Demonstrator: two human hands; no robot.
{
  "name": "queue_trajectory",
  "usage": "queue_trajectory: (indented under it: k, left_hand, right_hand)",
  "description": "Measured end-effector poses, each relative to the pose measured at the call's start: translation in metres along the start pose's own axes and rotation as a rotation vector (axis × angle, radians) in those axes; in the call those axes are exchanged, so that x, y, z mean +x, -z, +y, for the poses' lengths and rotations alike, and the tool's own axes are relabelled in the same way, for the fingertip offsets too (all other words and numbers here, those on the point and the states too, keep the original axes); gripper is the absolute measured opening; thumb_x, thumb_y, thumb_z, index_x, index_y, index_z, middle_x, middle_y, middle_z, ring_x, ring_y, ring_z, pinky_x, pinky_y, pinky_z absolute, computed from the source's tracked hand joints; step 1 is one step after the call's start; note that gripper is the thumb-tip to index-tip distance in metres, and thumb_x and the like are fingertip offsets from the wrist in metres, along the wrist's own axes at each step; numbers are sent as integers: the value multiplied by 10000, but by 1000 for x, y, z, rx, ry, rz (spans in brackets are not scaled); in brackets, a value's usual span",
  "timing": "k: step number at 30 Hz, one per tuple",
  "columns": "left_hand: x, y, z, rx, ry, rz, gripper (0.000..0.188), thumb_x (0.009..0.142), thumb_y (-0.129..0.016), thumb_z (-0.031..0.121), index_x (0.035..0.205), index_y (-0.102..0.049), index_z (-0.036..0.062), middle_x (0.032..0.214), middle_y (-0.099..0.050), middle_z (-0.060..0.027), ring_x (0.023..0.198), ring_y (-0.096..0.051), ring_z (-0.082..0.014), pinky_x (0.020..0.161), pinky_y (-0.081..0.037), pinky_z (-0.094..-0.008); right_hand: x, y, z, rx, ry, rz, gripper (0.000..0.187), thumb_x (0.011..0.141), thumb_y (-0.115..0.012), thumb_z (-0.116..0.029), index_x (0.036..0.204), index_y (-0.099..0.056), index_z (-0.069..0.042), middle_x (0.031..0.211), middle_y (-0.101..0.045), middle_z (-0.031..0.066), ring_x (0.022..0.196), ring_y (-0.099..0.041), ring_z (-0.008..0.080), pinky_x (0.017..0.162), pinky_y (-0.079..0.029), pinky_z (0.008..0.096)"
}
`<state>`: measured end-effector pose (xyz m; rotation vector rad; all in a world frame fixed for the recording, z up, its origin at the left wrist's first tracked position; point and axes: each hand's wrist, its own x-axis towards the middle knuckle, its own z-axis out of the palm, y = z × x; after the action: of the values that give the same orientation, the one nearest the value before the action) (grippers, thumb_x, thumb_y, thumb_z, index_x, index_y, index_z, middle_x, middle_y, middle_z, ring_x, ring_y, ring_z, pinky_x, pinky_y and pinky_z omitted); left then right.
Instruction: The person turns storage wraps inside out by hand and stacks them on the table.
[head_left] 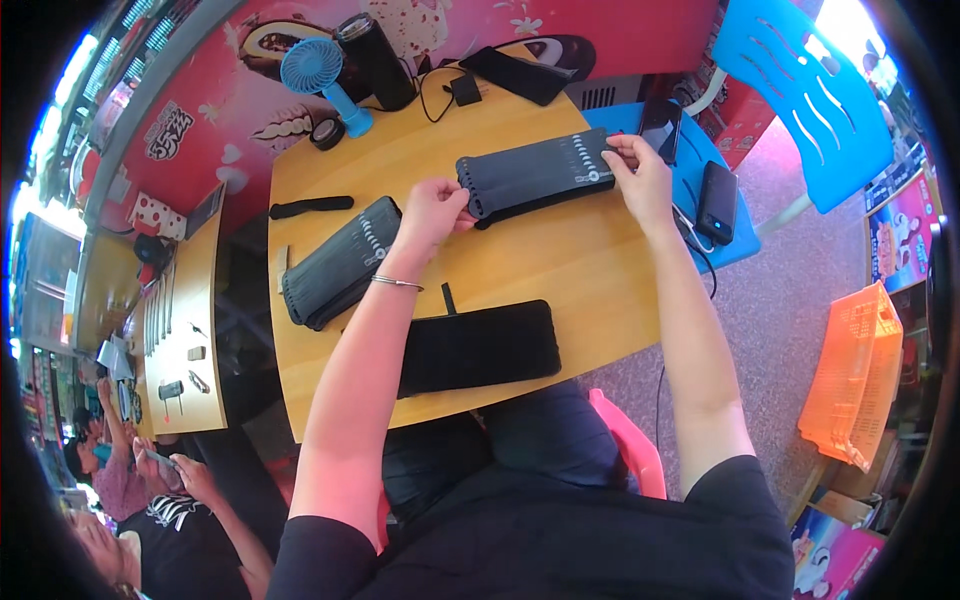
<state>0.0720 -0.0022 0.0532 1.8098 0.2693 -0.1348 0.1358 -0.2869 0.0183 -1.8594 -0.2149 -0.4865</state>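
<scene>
A long black stack of flat pieces [530, 178], with a scalloped left end and a row of pale moon-like shapes near its right end, lies across the far part of the table. My left hand [432, 215] is closed at its left end, fingers curled at the near corner. At the right end my right hand [642, 180] pinches the edge between thumb and fingers. A second, similar black stack [340, 265] rests slantwise beside my left forearm. Nearer to me is a flat black rectangular thing [482, 345], partly behind that forearm.
On the wooden table [600, 290] are a black strap [312, 206], a blue fan [312, 70], a black bottle [376, 62], a cable and a black pouch [515, 74]. A blue chair seat at right bears a phone [660, 128] and power bank [717, 203]. Another person [190, 540] sits lower left.
</scene>
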Motion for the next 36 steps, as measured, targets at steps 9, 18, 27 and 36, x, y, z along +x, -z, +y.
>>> queue_trajectory:
  k: [9, 18, 27, 36]
  left_hand:
    - [6, -8, -8, 86, -44, 117, 146, 895, -576, 65, 952, -609, -65, 783, -645, -94, 666, -664, -155, 578, -544, -243]
    - [7, -8, -12, 124, -69, 135, 168, 880, -595, 67, 972, -609, -73, 784, -669, -109, 640, -679, -157, 584, -544, -251]
    - [6, -6, -20, 186, -87, 136, 194, 865, -610, 81, 988, -612, -68, 767, -681, -109, 633, -683, -152, 596, -538, -264]
    - [-79, 7, 12, 540, -444, 99, 466, 814, -733, 225, 1143, -567, -60, 931, -670, -154, 840, -672, -286, 767, -533, -345]
  right_hand:
    - [-8, -3, 9, -132, 44, 18, 207, 848, -714, -140, 1023, -673, -38, 855, -703, 103, 689, -643, 159, 672, -509, 279]
    - [-8, -6, 9, -162, 39, 19, 182, 855, -703, -171, 1003, -695, -66, 813, -695, 95, 684, -651, 186, 657, -511, 294]
    - [-13, -8, 11, -402, 75, -1, 202, 844, -706, -276, 996, -710, -143, 814, -687, 50, 831, -614, 229, 730, -495, 351]
    - [-20, 11, -22, -248, 132, -37, 223, 855, -700, -207, 1008, -680, -47, 815, -668, 79, 769, -615, 194, 711, -499, 317]
